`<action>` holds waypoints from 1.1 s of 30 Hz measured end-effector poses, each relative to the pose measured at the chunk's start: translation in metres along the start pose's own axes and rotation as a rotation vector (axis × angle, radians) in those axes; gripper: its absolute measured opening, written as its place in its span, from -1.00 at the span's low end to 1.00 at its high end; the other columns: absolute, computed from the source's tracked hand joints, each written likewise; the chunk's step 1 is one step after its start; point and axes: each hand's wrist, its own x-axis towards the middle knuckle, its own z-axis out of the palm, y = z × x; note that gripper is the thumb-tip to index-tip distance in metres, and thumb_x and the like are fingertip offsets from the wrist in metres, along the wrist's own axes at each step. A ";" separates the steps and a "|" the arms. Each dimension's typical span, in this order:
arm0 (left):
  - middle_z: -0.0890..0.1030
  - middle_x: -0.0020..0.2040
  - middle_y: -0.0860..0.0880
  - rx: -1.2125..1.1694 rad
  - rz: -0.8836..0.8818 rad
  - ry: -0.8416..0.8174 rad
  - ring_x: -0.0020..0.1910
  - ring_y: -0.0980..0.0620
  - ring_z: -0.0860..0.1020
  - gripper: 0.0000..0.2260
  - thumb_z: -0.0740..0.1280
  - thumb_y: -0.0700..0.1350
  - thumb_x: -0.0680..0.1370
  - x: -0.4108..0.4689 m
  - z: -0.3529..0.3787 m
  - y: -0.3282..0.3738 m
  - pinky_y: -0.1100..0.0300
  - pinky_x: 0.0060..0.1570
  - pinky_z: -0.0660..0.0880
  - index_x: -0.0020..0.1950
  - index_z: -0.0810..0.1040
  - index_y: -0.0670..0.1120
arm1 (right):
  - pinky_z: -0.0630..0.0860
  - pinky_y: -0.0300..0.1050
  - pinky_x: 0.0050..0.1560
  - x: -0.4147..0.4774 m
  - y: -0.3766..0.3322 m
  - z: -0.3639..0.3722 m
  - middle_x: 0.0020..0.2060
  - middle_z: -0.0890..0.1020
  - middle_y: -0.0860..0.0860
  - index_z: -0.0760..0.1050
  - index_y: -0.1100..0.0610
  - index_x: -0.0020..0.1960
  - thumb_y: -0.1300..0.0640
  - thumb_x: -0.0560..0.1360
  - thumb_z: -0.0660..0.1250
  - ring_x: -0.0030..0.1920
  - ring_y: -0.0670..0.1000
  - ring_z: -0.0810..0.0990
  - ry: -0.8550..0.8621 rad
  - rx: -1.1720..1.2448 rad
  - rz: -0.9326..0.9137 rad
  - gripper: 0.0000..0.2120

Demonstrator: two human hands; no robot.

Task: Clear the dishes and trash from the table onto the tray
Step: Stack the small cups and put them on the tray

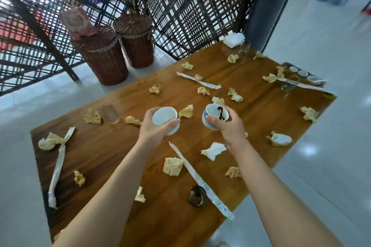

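Left hand (155,129) grips a plain cup (163,118), right hand (228,127) a marked cup (216,113); carry both level to the tray (284,64).

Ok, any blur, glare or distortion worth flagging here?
Head view: wide-angle lens bends the table edges; motion blur smears the far-right tray and glass; the plain cup in the left hand and marked cup in the right hand are fairly sharp; glare patches on the floor; daylight washes out the lattice.
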 end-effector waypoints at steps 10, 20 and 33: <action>0.44 0.16 0.03 0.069 0.084 -0.251 0.17 0.01 0.45 -0.43 0.54 0.06 0.35 -0.072 0.133 0.049 -0.01 0.20 0.50 0.27 0.38 0.11 | 0.54 -0.10 0.12 -0.055 0.008 -0.158 0.11 0.56 -0.05 0.40 0.04 0.35 -0.03 0.30 0.56 0.13 -0.02 0.53 0.204 -0.033 -0.074 -0.32; 0.45 0.10 0.07 0.160 0.190 -0.481 0.12 0.03 0.43 -0.46 0.53 0.03 0.37 -0.184 0.271 0.072 0.15 0.03 0.44 0.27 0.38 0.10 | 0.60 0.05 0.03 -0.135 0.023 -0.320 0.02 0.61 -0.06 0.52 0.00 0.19 -0.12 0.07 0.57 0.03 -0.03 0.60 0.417 0.021 -0.080 -0.29; 0.43 0.15 0.00 0.319 0.318 -0.736 0.10 0.02 0.43 -0.38 0.51 0.04 0.40 -0.205 0.437 0.135 0.15 -0.05 0.54 0.37 0.31 0.03 | 0.60 0.11 0.07 -0.130 0.027 -0.472 0.03 0.54 -0.06 0.51 0.03 0.21 0.09 0.24 0.61 0.05 0.05 0.55 0.808 0.167 -0.012 -0.42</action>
